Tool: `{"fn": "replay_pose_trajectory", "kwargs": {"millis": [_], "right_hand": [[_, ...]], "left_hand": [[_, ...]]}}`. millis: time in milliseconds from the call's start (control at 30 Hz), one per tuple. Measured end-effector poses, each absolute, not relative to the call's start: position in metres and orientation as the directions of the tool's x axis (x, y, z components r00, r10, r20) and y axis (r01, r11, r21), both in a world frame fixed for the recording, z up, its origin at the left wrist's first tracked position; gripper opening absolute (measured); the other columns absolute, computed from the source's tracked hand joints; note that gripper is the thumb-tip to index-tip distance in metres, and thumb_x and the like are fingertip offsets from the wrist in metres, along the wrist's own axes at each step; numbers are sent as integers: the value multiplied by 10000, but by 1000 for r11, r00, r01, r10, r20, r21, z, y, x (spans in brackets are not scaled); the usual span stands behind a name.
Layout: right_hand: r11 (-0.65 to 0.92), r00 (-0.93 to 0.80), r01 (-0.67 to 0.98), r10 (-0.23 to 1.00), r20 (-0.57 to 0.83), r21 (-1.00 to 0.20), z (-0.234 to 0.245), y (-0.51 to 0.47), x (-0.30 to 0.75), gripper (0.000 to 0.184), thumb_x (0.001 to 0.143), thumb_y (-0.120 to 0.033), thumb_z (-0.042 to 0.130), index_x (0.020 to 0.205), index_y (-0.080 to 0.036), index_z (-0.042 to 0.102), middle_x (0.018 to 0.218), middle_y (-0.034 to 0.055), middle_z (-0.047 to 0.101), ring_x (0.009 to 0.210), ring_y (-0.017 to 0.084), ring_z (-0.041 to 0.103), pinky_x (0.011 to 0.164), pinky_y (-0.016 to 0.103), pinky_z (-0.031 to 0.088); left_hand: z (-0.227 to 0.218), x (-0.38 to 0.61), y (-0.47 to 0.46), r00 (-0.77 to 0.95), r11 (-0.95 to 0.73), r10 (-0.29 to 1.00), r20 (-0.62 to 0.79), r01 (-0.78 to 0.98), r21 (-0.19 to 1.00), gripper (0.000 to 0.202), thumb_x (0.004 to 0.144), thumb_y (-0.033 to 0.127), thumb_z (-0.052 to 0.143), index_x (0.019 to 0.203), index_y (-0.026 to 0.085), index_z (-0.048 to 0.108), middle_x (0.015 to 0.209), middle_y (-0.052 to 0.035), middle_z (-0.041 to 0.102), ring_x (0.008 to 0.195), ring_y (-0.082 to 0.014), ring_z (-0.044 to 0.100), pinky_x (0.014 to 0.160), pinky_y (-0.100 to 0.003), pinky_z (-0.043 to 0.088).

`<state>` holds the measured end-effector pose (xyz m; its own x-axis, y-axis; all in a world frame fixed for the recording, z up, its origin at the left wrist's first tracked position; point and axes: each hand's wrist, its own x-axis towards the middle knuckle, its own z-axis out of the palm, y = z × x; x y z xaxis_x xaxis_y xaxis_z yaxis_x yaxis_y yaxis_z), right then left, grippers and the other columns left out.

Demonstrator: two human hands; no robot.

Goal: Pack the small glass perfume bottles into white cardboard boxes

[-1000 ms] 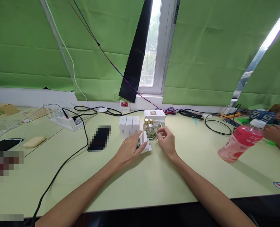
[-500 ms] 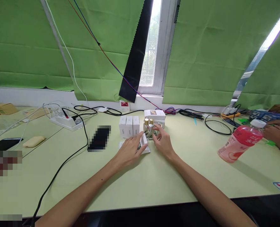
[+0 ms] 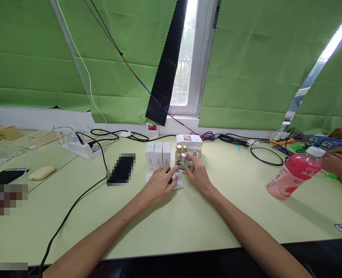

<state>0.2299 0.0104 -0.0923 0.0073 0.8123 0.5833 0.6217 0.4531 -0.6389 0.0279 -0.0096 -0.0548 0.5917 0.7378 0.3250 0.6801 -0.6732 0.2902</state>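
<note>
My left hand (image 3: 160,184) rests over a small white box (image 3: 177,183) that lies on its side, fingers curled over it. Its index finger reaches toward the bottles, and the hand hides much of the box. My right hand (image 3: 199,174) has thumb and index finger around the side of a small glass perfume bottle with a silver cap (image 3: 184,157), which stands upright. Gold-capped bottles (image 3: 179,148) stand close behind, and another silver-capped bottle (image 3: 195,153) is partly covered by my right hand. Several upright white boxes (image 3: 158,155) stand just beyond my left hand.
A larger white box (image 3: 189,141) sits behind the bottles. Left are a blurred dark phone (image 3: 121,170), a black cable (image 3: 81,197) and a power strip (image 3: 82,148). A pink drink bottle (image 3: 295,173) and another person's hand (image 3: 337,164) are at the right.
My right thumb and index finger have shifted slightly left against the silver-capped bottle. My left index finger has straightened toward the bottles, and the lying box's raised edge looks lower.
</note>
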Motion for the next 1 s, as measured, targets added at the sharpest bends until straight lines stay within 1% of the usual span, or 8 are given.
{"fn": "replay_pose_trajectory", "kwargs": {"millis": [100, 200, 333, 533, 700, 833, 900, 1000], "right_hand": [[431, -12, 662, 824, 566, -613, -92, 9, 230, 508, 916, -252, 571, 1417, -192, 507, 1111, 106, 632, 610, 149, 544, 733, 351, 530], [418, -40, 698, 833, 552, -581, -92, 9, 230, 527, 915, -252, 580, 1433, -201, 493, 1144, 118, 658, 698, 185, 597, 767, 359, 523], [409, -61, 728, 839, 541, -551, -91, 8, 231, 554, 919, -275, 586, 1457, -214, 465, 1132, 116, 691, 740, 207, 631, 766, 356, 514], [374, -63, 767, 852, 519, -521, -89, 6, 230, 605, 901, -282, 589, 1479, -218, 423, 1076, 108, 699, 728, 219, 646, 718, 347, 502], [371, -68, 779, 851, 520, -505, -88, 5, 230, 609, 901, -296, 574, 1477, -228, 389, 1047, 95, 690, 834, 252, 662, 709, 342, 499], [383, -87, 777, 851, 518, -499, -85, 2, 228, 596, 903, -283, 561, 1468, -257, 373, 1070, 84, 695, 912, 269, 657, 713, 339, 496], [380, -92, 779, 856, 508, -499, -83, 0, 228, 595, 902, -272, 557, 1467, -263, 370, 1088, 84, 696, 882, 264, 657, 700, 336, 492], [376, -96, 781, 861, 499, -499, -81, -1, 227, 600, 902, -266, 552, 1472, -268, 367, 1120, 94, 695, 848, 256, 657, 688, 336, 492]], "left_hand": [[-55, 28, -10, 592, -672, 739, 321, 682, 289, 367, 1016, 328, 352, 1319, 247, 542, 1077, -89, 613, 990, -274, 607, 912, -436, 486], [-55, 28, -10, 586, -669, 742, 326, 676, 308, 313, 1006, 319, 369, 1217, 237, 584, 1022, -77, 605, 953, -269, 607, 888, -424, 484], [-56, 28, -9, 573, -663, 748, 335, 679, 316, 259, 988, 355, 421, 1112, 226, 609, 987, -70, 606, 907, -264, 608, 851, -408, 485], [-57, 26, -9, 579, -644, 764, 285, 712, 278, 330, 968, 468, 481, 1160, 221, 588, 1042, -89, 598, 934, -288, 599, 824, -422, 490], [-58, 24, -9, 592, -651, 759, 273, 702, 289, 392, 930, 540, 549, 1177, 240, 603, 1072, -95, 593, 984, -307, 588, 857, -444, 491], [-60, 22, -7, 610, -665, 746, 267, 682, 303, 518, 854, 611, 643, 1259, 289, 614, 1202, -119, 576, 1049, -335, 578, 889, -466, 488], [-61, 21, -5, 615, -669, 744, 262, 682, 296, 555, 824, 613, 682, 1272, 292, 618, 1235, -126, 564, 1065, -343, 574, 893, -466, 486], [-61, 21, -4, 616, -669, 743, 260, 684, 291, 505, 821, 568, 704, 1235, 284, 642, 1203, -118, 572, 1028, -329, 580, 865, -445, 487]]}}
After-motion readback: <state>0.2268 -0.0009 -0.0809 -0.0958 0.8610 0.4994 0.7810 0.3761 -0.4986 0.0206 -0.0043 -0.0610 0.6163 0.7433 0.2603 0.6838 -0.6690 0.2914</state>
